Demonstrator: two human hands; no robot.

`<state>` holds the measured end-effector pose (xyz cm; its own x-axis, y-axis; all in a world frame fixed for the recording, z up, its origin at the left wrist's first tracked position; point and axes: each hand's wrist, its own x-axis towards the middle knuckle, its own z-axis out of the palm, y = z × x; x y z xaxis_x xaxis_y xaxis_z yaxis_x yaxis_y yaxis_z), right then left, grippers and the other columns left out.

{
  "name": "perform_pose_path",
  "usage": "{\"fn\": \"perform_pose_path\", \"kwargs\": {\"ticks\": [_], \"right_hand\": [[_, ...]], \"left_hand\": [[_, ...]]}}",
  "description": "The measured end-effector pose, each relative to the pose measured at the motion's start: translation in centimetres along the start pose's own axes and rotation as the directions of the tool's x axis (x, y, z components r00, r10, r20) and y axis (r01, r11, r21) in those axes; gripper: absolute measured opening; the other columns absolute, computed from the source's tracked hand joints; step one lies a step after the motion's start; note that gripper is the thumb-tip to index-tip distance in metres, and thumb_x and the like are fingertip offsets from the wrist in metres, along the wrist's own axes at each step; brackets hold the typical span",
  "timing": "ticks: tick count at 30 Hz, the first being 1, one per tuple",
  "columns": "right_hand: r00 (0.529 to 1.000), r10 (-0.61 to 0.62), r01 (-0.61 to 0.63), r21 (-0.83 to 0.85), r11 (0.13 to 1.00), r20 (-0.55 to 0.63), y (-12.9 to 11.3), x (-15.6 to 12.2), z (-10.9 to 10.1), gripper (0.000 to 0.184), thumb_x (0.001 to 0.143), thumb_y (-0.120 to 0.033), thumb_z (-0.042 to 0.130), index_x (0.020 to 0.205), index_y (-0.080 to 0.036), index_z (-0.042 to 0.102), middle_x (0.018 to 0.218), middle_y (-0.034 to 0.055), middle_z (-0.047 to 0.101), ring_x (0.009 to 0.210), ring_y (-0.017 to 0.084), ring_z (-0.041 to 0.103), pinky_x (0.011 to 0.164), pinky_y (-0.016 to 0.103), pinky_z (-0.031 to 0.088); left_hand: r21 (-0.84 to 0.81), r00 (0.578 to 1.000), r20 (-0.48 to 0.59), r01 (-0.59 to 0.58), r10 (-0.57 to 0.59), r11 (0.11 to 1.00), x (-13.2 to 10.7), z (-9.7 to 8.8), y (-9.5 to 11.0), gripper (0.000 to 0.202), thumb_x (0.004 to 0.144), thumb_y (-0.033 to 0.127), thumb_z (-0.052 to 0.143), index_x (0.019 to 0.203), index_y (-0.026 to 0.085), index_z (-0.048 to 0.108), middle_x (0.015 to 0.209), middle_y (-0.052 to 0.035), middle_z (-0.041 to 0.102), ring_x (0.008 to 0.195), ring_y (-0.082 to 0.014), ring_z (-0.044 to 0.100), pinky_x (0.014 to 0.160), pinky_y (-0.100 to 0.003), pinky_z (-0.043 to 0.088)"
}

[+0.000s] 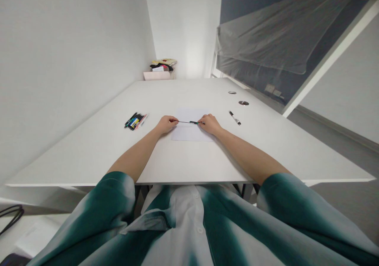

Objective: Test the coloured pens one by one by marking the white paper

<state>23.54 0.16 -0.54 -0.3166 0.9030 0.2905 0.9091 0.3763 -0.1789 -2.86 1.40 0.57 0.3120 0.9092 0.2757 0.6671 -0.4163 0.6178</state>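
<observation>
A thin dark pen with a green band point(188, 122) is stretched level between both hands, just above a white sheet of paper point(189, 133) on the white table point(207, 159). My left hand point(167, 124) pinches the pen's left end with closed fingers. My right hand point(209, 124) is closed around the right end, by the green part. Both forearms reach out over the table's near edge.
A bunch of several coloured pens point(136, 121) lies to the left of my left hand. A single black-and-white marker point(235, 118) lies right of the paper. Two round cable holes point(243, 103) sit farther back. A box with clutter point(161, 70) stands at the far corner.
</observation>
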Motion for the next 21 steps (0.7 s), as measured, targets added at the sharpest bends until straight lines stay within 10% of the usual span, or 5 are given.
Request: {"fn": "perform_pose_path", "kwargs": {"ticks": [21], "right_hand": [[1.0,-0.012,0.012,0.004,1.0,-0.008,0.52,-0.72,-0.95,0.029,0.09,-0.02,0.052,0.109,-0.019,0.075,0.112,0.0091,0.072,0.108,0.026,0.059,0.095,0.037,0.042]], "left_hand": [[-0.051,0.998,-0.032,0.047,-0.049,0.998,-0.06,-0.38,-0.58,0.024,0.075,0.028,0.061,0.087,0.014,0.077,0.087,-0.0082,0.075,0.082,-0.0203,0.065,0.084,-0.033,0.049]]}}
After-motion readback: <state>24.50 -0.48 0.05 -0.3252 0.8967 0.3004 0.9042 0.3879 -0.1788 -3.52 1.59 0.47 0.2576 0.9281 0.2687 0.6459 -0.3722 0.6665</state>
